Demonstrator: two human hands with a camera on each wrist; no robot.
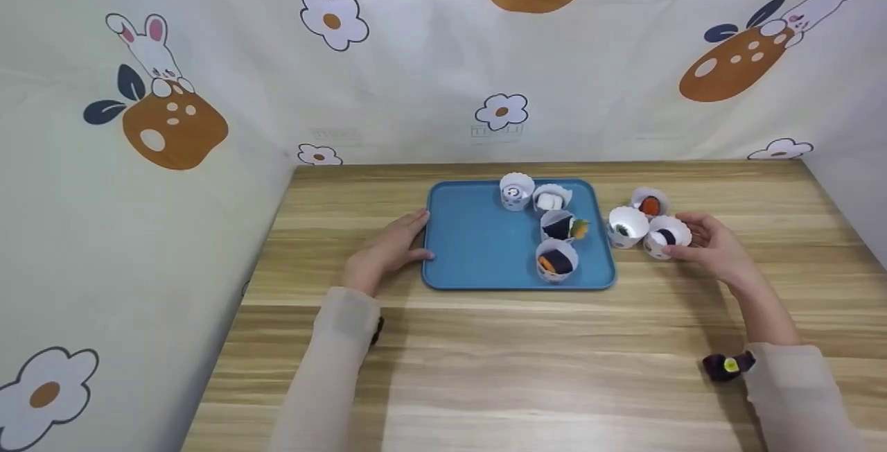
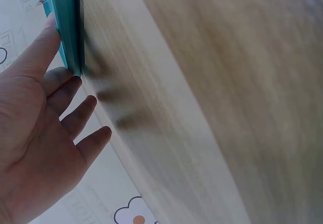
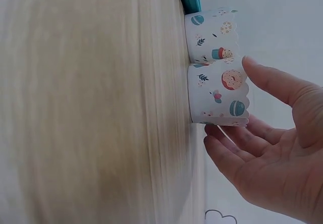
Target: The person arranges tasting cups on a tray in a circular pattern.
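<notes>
Beside the tray's right edge, my right hand (image 1: 717,251) holds a patterned paper baking cup (image 3: 219,94) with its thumb at the scalloped rim and its fingers on the opposite side. A dark-banded white piece (image 1: 666,237) sits inside that cup. Two more paper cups adjoin it: one with something green (image 1: 621,229) at its bottom, one with an orange-red piece (image 1: 650,206). My left hand (image 1: 387,249) touches the left end of the blue tray (image 1: 478,244); in the left wrist view its fingers are extended, thumb along the tray's rim.
On the tray's right half stand several paper cups holding small sushi-like pieces: a back cup (image 1: 517,201), one with white pieces (image 1: 549,201), one with a dark wedge (image 1: 556,227) and a front one (image 1: 556,262). A wooden table (image 1: 527,369) meets a printed cloth wall (image 1: 409,91).
</notes>
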